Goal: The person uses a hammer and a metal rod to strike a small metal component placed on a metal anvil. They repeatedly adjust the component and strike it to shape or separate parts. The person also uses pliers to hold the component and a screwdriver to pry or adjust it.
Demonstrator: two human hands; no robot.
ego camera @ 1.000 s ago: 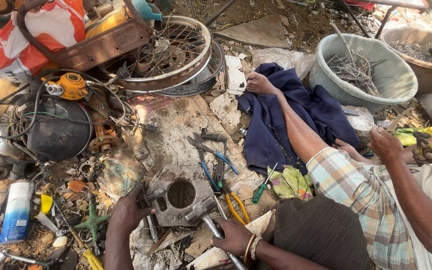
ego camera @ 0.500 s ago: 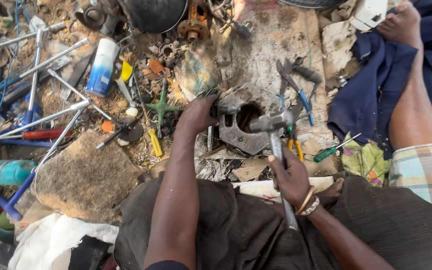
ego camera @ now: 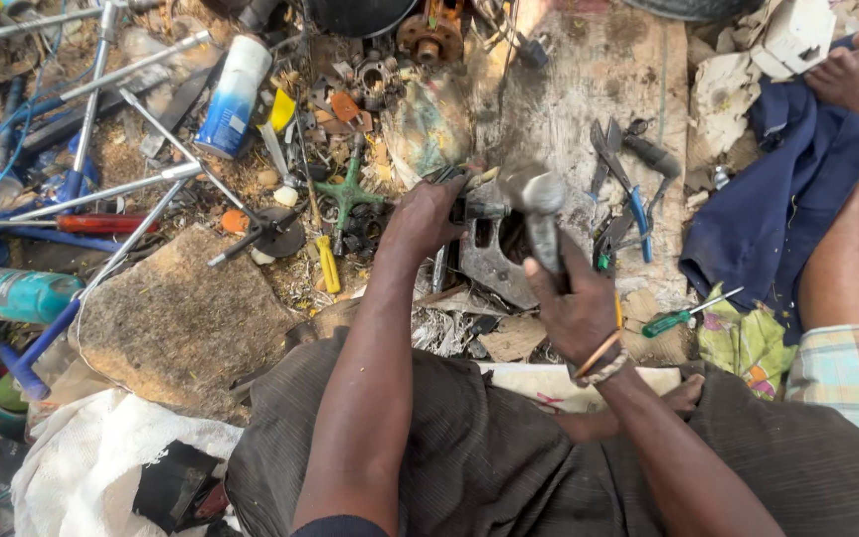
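Note:
My right hand (ego camera: 574, 303) is shut on the handle of a grey metal hammer (ego camera: 541, 204), whose head hangs above a flat metal plate with a round hole (ego camera: 494, 261) on the ground. My left hand (ego camera: 428, 214) presses down at the plate's left edge and pinches a small dark metal part against it. The hammer head looks blurred. Both forearms reach out over my dark trousers.
Pliers with blue grips (ego camera: 630, 189) and a green-handled screwdriver (ego camera: 686, 314) lie right of the plate. Another person's bare leg (ego camera: 852, 229) rests on a navy cloth (ego camera: 763, 214). A flat stone (ego camera: 179, 320), a spray can (ego camera: 231, 94), metal rods (ego camera: 141, 184) and scrap lie left.
The view has swung down and left from the wider yard onto my hands. The hammer has come up over the plate, and my left hand stays at the plate's edge.

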